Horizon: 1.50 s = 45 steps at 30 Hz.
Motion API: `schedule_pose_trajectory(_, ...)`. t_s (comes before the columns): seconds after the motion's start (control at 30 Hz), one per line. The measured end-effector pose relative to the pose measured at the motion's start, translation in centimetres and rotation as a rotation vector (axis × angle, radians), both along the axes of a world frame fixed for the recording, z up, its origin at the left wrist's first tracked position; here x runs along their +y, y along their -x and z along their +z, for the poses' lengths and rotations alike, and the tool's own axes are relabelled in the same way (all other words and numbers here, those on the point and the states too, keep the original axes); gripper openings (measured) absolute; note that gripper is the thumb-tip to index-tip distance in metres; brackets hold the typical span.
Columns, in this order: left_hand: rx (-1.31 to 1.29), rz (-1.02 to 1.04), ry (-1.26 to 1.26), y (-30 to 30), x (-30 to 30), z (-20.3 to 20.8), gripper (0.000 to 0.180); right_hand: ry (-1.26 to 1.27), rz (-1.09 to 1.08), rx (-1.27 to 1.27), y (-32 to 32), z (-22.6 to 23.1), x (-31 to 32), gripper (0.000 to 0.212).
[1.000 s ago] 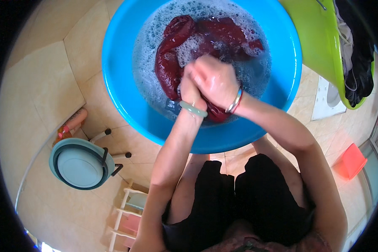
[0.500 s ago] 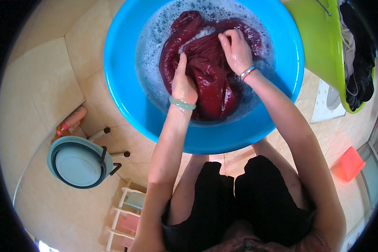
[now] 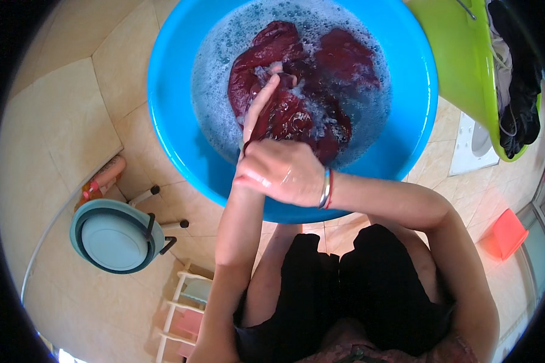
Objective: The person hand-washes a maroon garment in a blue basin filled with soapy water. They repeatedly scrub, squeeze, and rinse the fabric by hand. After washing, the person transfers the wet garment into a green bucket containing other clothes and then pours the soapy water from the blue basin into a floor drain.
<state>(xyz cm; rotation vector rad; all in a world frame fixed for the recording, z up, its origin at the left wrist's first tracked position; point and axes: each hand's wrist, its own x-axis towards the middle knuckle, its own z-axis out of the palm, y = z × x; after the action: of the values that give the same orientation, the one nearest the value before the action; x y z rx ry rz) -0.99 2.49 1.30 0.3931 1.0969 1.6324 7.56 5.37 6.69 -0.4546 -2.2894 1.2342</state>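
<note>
A soaked dark red cloth point(image 3: 330, 124) lies bunched in soapy water inside a large blue basin point(image 3: 415, 91). My left hand point(image 3: 261, 107) is down in its folds, the thumb stretched along the top. A few other fingertips show past the thumb, with cloth between; the rest of that hand is hidden by fabric. Across my left wrist lies my right hand point(image 3: 284, 172), closed with its fingers wrapped round it. It covers nearly all of the pale green bangle there. A silver bangle and a red string point(image 3: 327, 189) circle my right wrist.
A green tub point(image 3: 460, 72) with dark and pale clothes point(image 3: 518, 85) stands at the right, near a white floor fixture point(image 3: 469, 145). Left are a folding basin point(image 3: 115, 242) on a stool and a white rack point(image 3: 169, 308). A coral container point(image 3: 505, 236) sits lower right.
My right hand has let go of the cloth and come down left onto my left wrist. The raised fold has sunk and spread in the water.
</note>
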Motion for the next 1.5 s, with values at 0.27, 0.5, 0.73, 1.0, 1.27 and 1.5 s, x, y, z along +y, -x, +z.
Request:
schedule_pose_trajectory(0.27, -0.626, 0.156, -0.129, -2.2, -0.9, -5.2, 0.04, -0.207, -0.227, 0.021, 2.0, -2.7, 5.9, 0.031)
schedule_pose_trajectory(0.5, -0.555, 0.255, 0.514, -3.1, 1.7, 0.5, 0.041, 0.009, -0.46, -0.289, -0.5, -8.1, 7.6, 0.027)
schedule_pose_trajectory(0.73, -0.673, 0.194, 0.048, -1.1, -2.1, -4.4, 0.031, 0.071, -0.117, -0.043, -0.4, -1.7, 1.4, 0.019)
schedule_pose_trajectory(1.0, -0.468, 0.315, 0.62, -2.4, 2.9, 0.2, 0.044, -0.008, -0.512, -0.482, -1.8, -10.9, 10.7, 0.032)
schedule_pose_trajectory(1.27, -0.458, 0.331, 0.704, -0.1, 0.6, -3.8, 0.051, -0.184, -0.273, -0.658, -3.4, -13.8, 9.1, 0.024)
schedule_pose_trajectory(1.5, -0.472, 0.172, 0.499, 0.2, 1.2, -1.9, 0.043, 0.087, -0.213, -0.276, -2.2, -5.3, 5.2, 0.011)
